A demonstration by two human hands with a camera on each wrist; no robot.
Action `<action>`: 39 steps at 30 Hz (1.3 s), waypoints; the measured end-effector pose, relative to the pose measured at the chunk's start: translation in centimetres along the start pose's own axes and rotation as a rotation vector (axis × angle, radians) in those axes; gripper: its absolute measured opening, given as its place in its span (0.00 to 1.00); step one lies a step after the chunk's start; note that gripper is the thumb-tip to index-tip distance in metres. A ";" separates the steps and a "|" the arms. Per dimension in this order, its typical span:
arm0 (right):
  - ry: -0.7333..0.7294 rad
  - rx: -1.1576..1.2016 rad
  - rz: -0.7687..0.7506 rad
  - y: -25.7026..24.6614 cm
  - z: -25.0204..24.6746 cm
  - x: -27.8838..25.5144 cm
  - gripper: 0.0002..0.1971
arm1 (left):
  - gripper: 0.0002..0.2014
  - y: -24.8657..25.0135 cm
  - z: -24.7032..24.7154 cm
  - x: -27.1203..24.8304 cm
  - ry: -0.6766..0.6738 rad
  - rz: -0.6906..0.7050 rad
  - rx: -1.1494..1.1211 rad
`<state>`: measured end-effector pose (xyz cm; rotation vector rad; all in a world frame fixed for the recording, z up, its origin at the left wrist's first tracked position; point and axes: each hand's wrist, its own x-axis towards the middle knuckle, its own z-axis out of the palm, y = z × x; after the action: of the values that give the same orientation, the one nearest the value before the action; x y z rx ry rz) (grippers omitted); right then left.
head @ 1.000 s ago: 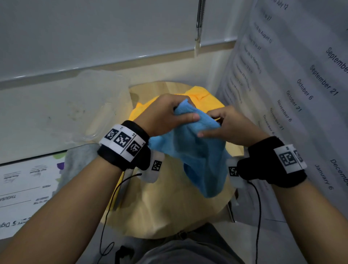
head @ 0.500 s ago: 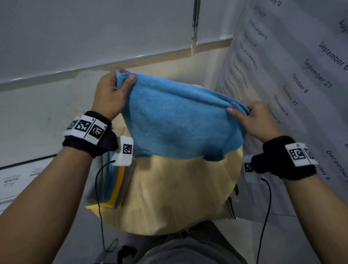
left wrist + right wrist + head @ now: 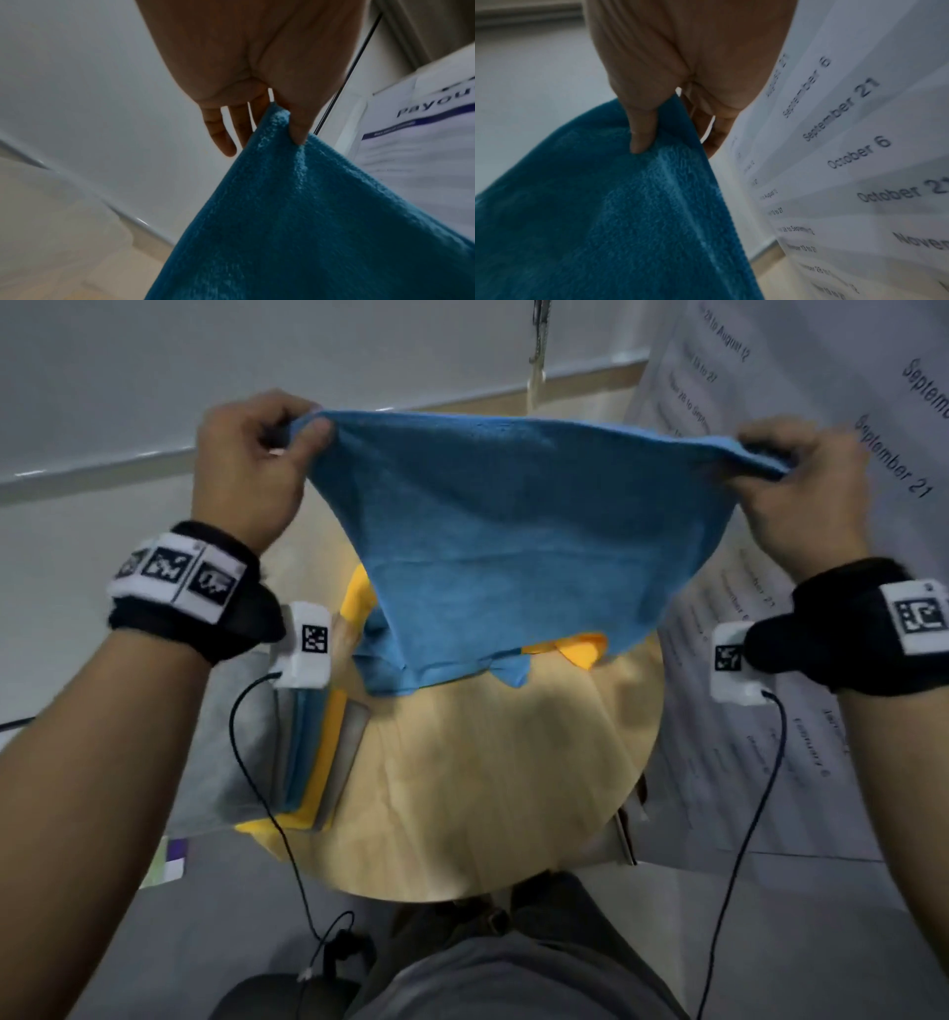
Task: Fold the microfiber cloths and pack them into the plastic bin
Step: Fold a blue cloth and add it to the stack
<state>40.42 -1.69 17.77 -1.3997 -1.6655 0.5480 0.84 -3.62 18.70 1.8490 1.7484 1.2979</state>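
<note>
On the large white printed sheet (image 3: 801, 608) hanging to my right I can read "September 21" and part of "to August 12"; the right wrist view (image 3: 847, 142) gives more of the same list: "September 6", "September 21", "October 6", "October 21" and the start of "Nove...". The left wrist view catches another white paper with a dark blue band (image 3: 424, 142) headed "Payou...", the rest cut off. Both wrists carry black bands with white square-code tags (image 3: 179, 577).

My left hand (image 3: 246, 469) is raised in front of me, back of the hand toward the head camera, fingers curled, pinching the upper left corner of the blue microfiber cloth (image 3: 513, 546) between thumb and forefinger; from the wrist the thumb (image 3: 298, 121) presses into the cloth (image 3: 295, 223) while the other fingers hang loosely behind it. My right hand (image 3: 801, 490) is up at the same height, pinching the upper right corner, the thumb (image 3: 641, 130) pressed on the near face of the cloth (image 3: 603, 213).

The cloth hangs spread between the two hands, its top edge pulled nearly straight, its lower edge ragged and hanging above the round light wooden table (image 3: 488, 788). Behind its lower edge a yellow cloth (image 3: 580, 649) peeks out on the table. At the table's left edge lies a stack of folded cloths in blue, yellow and grey (image 3: 318, 757). I cannot make out the plastic bin clearly.
</note>
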 end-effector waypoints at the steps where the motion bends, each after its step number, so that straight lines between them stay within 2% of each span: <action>1: -0.006 0.019 -0.036 -0.2 -0.6 -0.9 0.15 | 0.07 0.6 -0.5 -1.1 -0.005 0.035 -0.040; 2: -0.030 0.052 -0.065 -0.3 -1.1 -2.0 0.17 | 0.09 0.9 -0.9 -2.6 -0.036 0.051 -0.066; 4: -0.138 0.120 -0.045 1.0 -1.4 -5.0 0.18 | 0.05 -0.1 -0.6 -6.7 -0.175 0.009 -0.118; 6: -0.315 0.135 0.023 3.9 -0.4 -8.5 0.15 | 0.06 -2.4 0.8 -11.5 -0.334 -0.126 -0.165; 10: -0.748 -0.178 0.179 12.3 3.7 -15.3 0.08 | 0.03 -8.0 5.3 -20.4 -0.693 -0.300 -0.035; 13: -1.014 -0.306 0.342 15.9 5.9 -19.5 0.07 | 0.07 -11.1 7.9 -25.5 -0.879 -0.384 0.066; 15: -1.131 -0.264 0.483 16.7 6.2 -21.9 0.03 | 0.11 -12.2 8.8 -27.7 -1.016 -0.430 0.196; 17: -1.195 -0.202 0.596 17.3 5.6 -23.3 0.06 | 0.06 -12.5 9.3 -29.1 -1.159 -0.460 0.260; 19: -1.236 -0.216 0.661 18.0 5.0 -23.8 0.07 | 0.03 -12.5 9.3 -29.6 -1.240 -0.467 0.268; 21: -1.230 -0.203 0.708 18.3 4.4 -23.2 0.07 | 0.05 -12.6 9.2 -28.9 -1.242 -0.482 0.250; 23: -1.174 -0.166 0.732 18.0 4.0 -21.9 0.05 | 0.10 -12.6 9.3 -27.3 -1.161 -0.512 0.180; 25: -1.089 -0.093 0.736 17.5 3.9 -20.0 0.11 | 0.13 -12.5 9.7 -25.2 -1.043 -0.527 0.149; 27: -0.985 -0.034 0.733 17.7 4.2 -17.9 0.19 | 0.08 -12.9 10.5 -22.9 -0.956 -0.572 0.139; 28: -0.947 -0.034 0.713 18.0 4.5 -16.9 0.18 | 0.07 -13.1 11.0 -21.7 -0.913 -0.582 0.140; 31: -0.885 -0.110 0.643 19.9 6.0 -14.1 0.08 | 0.08 -13.9 12.8 -18.5 -0.793 -0.524 0.227; 37: -0.795 -0.363 0.550 23.4 10.6 -10.5 0.15 | 0.09 -16.9 16.1 -15.2 -0.761 -0.492 0.414; 39: -0.765 -0.455 0.512 23.7 11.8 -9.9 0.14 | 0.11 -17.6 16.7 -15.0 -0.743 -0.507 0.442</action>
<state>43.79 -2.35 -10.28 -2.1558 -2.1040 1.1568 4.01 -7.14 -9.44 1.5945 1.9295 0.0086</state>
